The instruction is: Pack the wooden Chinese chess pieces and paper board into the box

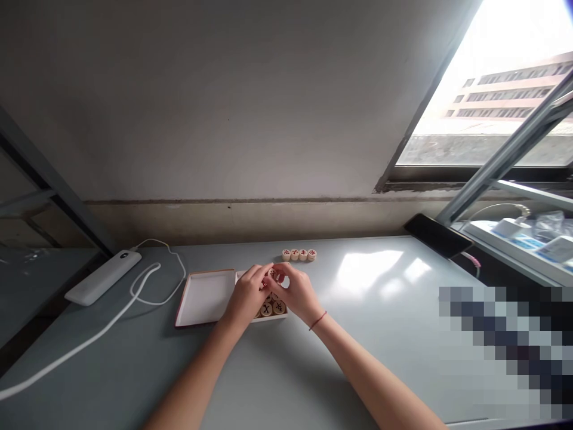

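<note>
My left hand and my right hand meet above an open box of round wooden Chinese chess pieces. Fingers and thumbs of both are curled in around a chess piece between them; its grip is partly hidden. Inside the box, pieces with dark characters, such as one chess piece, lie face up below my hands. Much of the box is covered by my fingers. Behind it, a short row of stacked chess pieces with red characters stands on the desk.
Left of the box lies its open lid, inside facing up. A white power bank and a white cable occupy the grey desk's left side. A black phone-like slab rests at the back right, near a metal frame.
</note>
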The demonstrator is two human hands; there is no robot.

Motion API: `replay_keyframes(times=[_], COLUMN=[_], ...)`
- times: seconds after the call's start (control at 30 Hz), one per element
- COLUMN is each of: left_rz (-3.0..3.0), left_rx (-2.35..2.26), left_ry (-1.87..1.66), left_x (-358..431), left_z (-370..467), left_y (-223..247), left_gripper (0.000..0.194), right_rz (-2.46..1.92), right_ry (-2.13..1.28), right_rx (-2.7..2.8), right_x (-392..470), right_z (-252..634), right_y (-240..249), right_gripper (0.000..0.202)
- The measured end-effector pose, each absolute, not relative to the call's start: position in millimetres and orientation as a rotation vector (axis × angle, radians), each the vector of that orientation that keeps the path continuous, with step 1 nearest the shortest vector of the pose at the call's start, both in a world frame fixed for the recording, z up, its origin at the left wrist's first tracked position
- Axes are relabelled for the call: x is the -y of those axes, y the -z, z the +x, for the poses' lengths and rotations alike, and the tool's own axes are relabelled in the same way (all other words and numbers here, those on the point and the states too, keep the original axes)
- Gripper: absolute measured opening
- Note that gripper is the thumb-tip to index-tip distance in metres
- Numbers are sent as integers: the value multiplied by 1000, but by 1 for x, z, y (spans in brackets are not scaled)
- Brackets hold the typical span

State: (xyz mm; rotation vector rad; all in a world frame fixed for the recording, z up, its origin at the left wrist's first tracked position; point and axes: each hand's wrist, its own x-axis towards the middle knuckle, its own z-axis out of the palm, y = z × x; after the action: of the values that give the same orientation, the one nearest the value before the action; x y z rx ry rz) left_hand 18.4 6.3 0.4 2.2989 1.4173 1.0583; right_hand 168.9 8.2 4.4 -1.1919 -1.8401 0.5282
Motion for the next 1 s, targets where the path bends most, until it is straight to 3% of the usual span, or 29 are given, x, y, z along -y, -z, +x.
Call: replay_keyframes(times=[0.27, 0.4, 0.53, 1.0], left_rz=[2358, 2333, 2321, 2326], left_rx=[-1522, -1549, -1561, -1632], left_ry=[-1068, -1064, -1046, -949], left_x=[-11, -12, -12, -19], left_z=[5, 3, 3, -13], left_y=[-4, -7, -6, -7], left_gripper=[30, 25, 24, 23], right_rz=[-1383, -1454, -1481, -1525], right_ry=[-216, -97, -75, -86], right_rx=[1767, 1920, 1959, 1907], right_x=[-39, -47, -48, -49], right_z=[201, 203, 199, 199], right_y=[23, 38, 44, 43], right_gripper=[29, 22, 12, 9])
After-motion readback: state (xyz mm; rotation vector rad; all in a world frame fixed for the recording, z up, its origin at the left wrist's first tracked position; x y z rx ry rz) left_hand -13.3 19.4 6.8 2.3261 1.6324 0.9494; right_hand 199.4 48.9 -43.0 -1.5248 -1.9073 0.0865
